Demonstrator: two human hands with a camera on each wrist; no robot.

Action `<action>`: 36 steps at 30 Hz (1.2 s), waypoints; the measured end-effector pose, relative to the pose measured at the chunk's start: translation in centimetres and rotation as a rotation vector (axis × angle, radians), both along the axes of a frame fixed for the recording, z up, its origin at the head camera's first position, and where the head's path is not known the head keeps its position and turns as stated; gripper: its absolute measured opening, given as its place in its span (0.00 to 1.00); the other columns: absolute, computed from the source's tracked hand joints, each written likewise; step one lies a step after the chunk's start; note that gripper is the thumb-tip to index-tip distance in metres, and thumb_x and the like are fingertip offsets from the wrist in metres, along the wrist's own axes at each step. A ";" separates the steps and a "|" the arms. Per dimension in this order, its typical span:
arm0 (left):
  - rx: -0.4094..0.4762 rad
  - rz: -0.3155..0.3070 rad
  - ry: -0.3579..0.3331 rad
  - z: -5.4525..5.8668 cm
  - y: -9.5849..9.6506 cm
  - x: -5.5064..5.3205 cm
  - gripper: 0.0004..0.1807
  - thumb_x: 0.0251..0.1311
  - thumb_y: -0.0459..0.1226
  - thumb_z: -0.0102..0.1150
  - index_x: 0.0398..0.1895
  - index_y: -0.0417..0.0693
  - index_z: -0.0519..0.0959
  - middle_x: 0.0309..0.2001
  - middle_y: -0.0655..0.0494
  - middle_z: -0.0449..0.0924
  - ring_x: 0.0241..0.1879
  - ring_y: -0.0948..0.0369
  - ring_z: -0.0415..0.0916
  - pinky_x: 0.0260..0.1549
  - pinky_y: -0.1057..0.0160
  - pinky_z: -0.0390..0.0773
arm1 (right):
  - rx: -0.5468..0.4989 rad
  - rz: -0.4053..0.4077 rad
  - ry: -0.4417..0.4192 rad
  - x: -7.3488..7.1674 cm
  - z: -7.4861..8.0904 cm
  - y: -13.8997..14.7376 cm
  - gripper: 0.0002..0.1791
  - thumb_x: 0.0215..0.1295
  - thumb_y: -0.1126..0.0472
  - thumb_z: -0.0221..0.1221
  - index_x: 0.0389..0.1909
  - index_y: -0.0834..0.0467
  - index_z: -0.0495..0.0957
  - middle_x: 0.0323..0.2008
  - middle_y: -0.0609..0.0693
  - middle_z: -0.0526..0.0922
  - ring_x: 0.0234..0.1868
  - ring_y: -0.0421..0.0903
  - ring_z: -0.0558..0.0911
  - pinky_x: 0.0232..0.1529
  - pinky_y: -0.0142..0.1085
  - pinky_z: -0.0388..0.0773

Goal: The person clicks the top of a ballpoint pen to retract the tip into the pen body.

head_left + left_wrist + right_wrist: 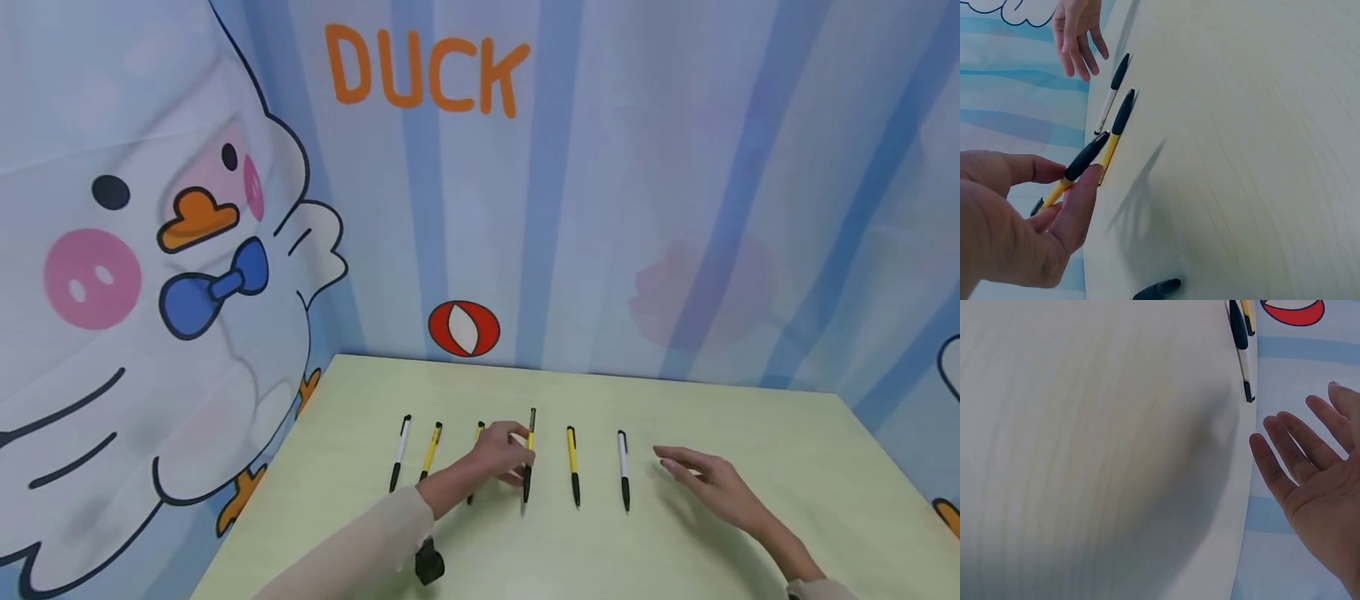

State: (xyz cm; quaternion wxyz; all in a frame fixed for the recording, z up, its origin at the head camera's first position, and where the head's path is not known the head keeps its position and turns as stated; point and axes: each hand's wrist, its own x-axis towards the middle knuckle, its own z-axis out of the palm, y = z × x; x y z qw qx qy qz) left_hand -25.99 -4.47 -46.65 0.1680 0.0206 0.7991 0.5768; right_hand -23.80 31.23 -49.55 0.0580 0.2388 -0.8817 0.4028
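My left hand point(504, 452) pinches a yellow pen with a black grip point(1087, 156) between thumb and fingers, raised over the table. In the head view that pen stands close to vertical, black tip down. Just right of it lie another yellow pen point(573, 462) and a white pen with a black grip point(623, 467). To the left lie a white pen point(402, 446) and a yellow pen point(432, 446); a third yellow pen point(481, 427) is mostly hidden behind my left hand. My right hand point(712, 485) hovers right of the row, fingers extended, holding nothing.
The pens lie in a row on a pale wood-grained table point(750, 425). Behind and to the left hangs a blue striped cloth point(600, 208) with a printed duck and lettering. A small black object point(430, 562) is at my left sleeve.
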 end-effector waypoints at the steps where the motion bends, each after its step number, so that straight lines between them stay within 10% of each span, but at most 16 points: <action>1: 0.024 -0.006 0.001 0.1 0.0 0.1 0.24 0.58 0.27 0.63 0.60 0.38 0.77 0.35 0.48 0.82 0.29 0.55 0.85 0.29 0.57 0.90 | -0.008 0.009 0.011 -0.1 0.0 -0.2 0.17 0.77 0.64 0.54 0.61 0.67 0.79 0.57 0.50 0.86 0.55 0.20 0.77 0.45 0.24 0.83; 7: 0.128 -0.041 0.022 0.5 0.3 0.5 0.28 0.60 0.29 0.64 0.66 0.42 0.75 0.40 0.48 0.80 0.32 0.57 0.86 0.31 0.55 0.90 | -0.063 0.049 0.010 -0.4 0.2 -1.2 0.18 0.77 0.65 0.54 0.63 0.68 0.77 0.58 0.30 0.80 0.56 0.22 0.78 0.47 0.24 0.83; 15: 0.184 -0.057 0.031 0.2 0.7 1.1 0.28 0.60 0.29 0.64 0.65 0.45 0.77 0.41 0.48 0.79 0.34 0.58 0.86 0.32 0.53 0.90 | -0.052 0.019 0.004 -0.4 0.3 -2.9 0.20 0.77 0.63 0.55 0.63 0.68 0.76 0.59 0.66 0.82 0.56 0.23 0.78 0.49 0.27 0.84; 20: 0.210 -0.052 0.022 0.2 0.7 1.5 0.30 0.60 0.29 0.65 0.68 0.45 0.76 0.42 0.49 0.79 0.36 0.60 0.85 0.31 0.56 0.90 | -0.075 0.048 -0.016 -0.6 0.2 -3.9 0.22 0.77 0.63 0.56 0.66 0.69 0.74 0.61 0.69 0.80 0.55 0.27 0.81 0.50 0.27 0.84; 26: 0.250 -0.049 0.000 0.1 0.7 1.8 0.32 0.61 0.29 0.68 0.70 0.50 0.74 0.42 0.50 0.80 0.35 0.61 0.85 0.32 0.57 0.90 | -0.077 0.085 -0.066 -0.7 0.4 -5.3 0.26 0.76 0.61 0.57 0.71 0.65 0.69 0.62 0.69 0.78 0.58 0.57 0.84 0.51 0.27 0.84; 36: 0.305 -0.076 -0.003 -0.7 0.7 2.5 0.37 0.61 0.29 0.69 0.74 0.57 0.71 0.45 0.48 0.83 0.39 0.59 0.88 0.34 0.56 0.90 | -0.060 0.166 -0.203 -0.7 0.7 -8.6 0.41 0.71 0.59 0.63 0.80 0.53 0.55 0.71 0.69 0.69 0.66 0.67 0.77 0.59 0.57 0.82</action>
